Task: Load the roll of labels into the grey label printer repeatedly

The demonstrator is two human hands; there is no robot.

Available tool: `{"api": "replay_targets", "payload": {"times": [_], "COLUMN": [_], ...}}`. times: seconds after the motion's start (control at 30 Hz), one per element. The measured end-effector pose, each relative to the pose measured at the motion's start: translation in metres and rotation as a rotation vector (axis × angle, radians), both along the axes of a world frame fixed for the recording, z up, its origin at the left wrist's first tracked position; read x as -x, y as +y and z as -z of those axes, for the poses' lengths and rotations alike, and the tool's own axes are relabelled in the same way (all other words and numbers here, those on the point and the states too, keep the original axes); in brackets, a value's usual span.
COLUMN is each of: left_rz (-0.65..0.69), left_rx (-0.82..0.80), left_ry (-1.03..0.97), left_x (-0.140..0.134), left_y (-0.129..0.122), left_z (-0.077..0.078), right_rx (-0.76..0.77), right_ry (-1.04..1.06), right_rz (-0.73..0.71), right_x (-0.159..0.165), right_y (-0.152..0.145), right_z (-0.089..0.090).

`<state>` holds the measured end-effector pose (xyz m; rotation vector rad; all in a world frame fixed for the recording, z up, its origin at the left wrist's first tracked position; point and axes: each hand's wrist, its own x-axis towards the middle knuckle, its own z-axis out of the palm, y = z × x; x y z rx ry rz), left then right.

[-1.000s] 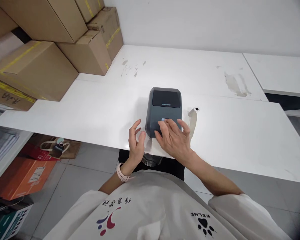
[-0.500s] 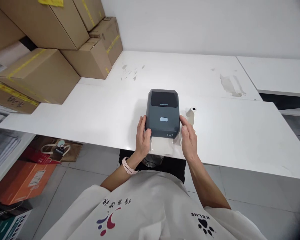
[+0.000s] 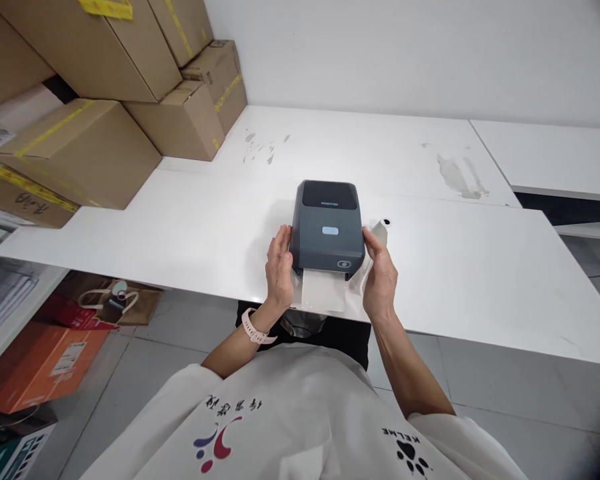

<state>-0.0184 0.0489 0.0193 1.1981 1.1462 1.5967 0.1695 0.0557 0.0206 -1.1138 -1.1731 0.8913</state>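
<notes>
From my remote view, the label printer (image 3: 325,248) sits near the front edge of the tabletop (image 3: 460,280), white strip (image 3: 323,291) facing the wearer. Left hand (image 3: 281,272) and right hand (image 3: 381,280) flank it, fingers extended, unwrapped, presumably steadying it evenly.

Slate-grey boxy plastic device (image 3: 325,247) on a glossy white flat tabletop (image 3: 200,220)

The device has a near-black top panel (image 3: 329,195) with pale lettering, a pale-blue rounded button (image 3: 331,231) and a light oval outline mark (image 3: 345,265); the flat strip (image 3: 323,291) at its front is off-white. Grey-beige irregular blotches (image 3: 457,177) mark the tabletop. Brown cardboard boxes (image 3: 193,120) carry bright yellow tape (image 3: 56,127) stripes. The white fabric shirt (image 3: 280,390) bears black lettering, a black paw print (image 3: 406,451) and a red-and-purple swirl-and-dot logo (image 3: 222,451); the soft wristband (image 3: 253,330) is pale pink. An orange oblong box (image 3: 25,360) has a white label (image 3: 65,358).
</notes>
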Motion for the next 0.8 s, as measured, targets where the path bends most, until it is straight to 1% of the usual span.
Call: {"api": "replay_targets", "payload": {"times": [0.07, 0.13, 0.2, 0.23, 0.27, 0.33, 0.4, 0.43, 0.5, 0.57, 0.6, 0.63, 0.67, 0.7, 0.73, 0.8], "left_rz": [0.005, 0.017, 0.043, 0.052, 0.053, 0.040, 0.049, 0.061, 0.078, 0.072, 0.064, 0.057, 0.054, 0.055, 0.053, 0.022], "left_rx": [-0.028, -0.044, -0.039, -0.028, 0.000, 0.132, 0.269, 0.321, 0.386, 0.421, 0.434, 0.441, 0.444, 0.440, 0.434, 0.429], "left_ry": [-0.019, -0.010, 0.024, 0.054, 0.102, 0.268, 0.448, 0.514, 0.574, 0.566, 0.552, 0.535, 0.515, 0.495, 0.472, 0.429], "left_x": [0.003, 0.010, 0.017, 0.020, 0.023, 0.027, 0.028, 0.028, 0.026, 0.024, 0.023, 0.022, 0.021, 0.021, 0.020, 0.018], "left_y": [0.013, 0.035, 0.060, 0.072, 0.083, 0.099, 0.106, 0.107, 0.108, 0.109, 0.110, 0.112, 0.113, 0.115, 0.116, 0.119], "left_z": [-0.017, -0.033, -0.042, -0.042, -0.039, -0.027, -0.013, -0.007, 0.001, 0.004, 0.004, 0.003, 0.002, 0.002, 0.001, 0.001], "right_rx": [-0.052, -0.119, -0.210, -0.261, -0.307, -0.355, -0.333, -0.315, -0.353, -0.486, -0.551, -0.583, -0.565, -0.497, -0.398, -0.182], "right_ry": [-0.080, -0.209, -0.330, -0.376, -0.413, -0.468, -0.504, -0.521, -0.566, -0.665, -0.740, -0.830, -0.930, -1.037, -1.149, -1.367], "right_rz": [-0.014, -0.011, 0.007, 0.016, 0.023, 0.033, 0.018, 0.007, 0.058, 0.147, 0.152, 0.102, -0.007, -0.153, -0.298, -0.518], "right_x": [-0.001, 0.000, 0.002, 0.003, 0.004, 0.003, 0.001, 0.000, -0.001, 0.001, 0.003, 0.007, 0.010, 0.014, 0.019, 0.028], "right_y": [0.013, 0.034, 0.063, 0.079, 0.097, 0.129, 0.155, 0.163, 0.169, 0.162, 0.156, 0.149, 0.143, 0.138, 0.136, 0.137], "right_z": [-0.014, -0.032, -0.052, -0.061, -0.070, -0.086, -0.099, -0.105, -0.115, -0.120, -0.120, -0.118, -0.115, -0.111, -0.106, -0.093]}}
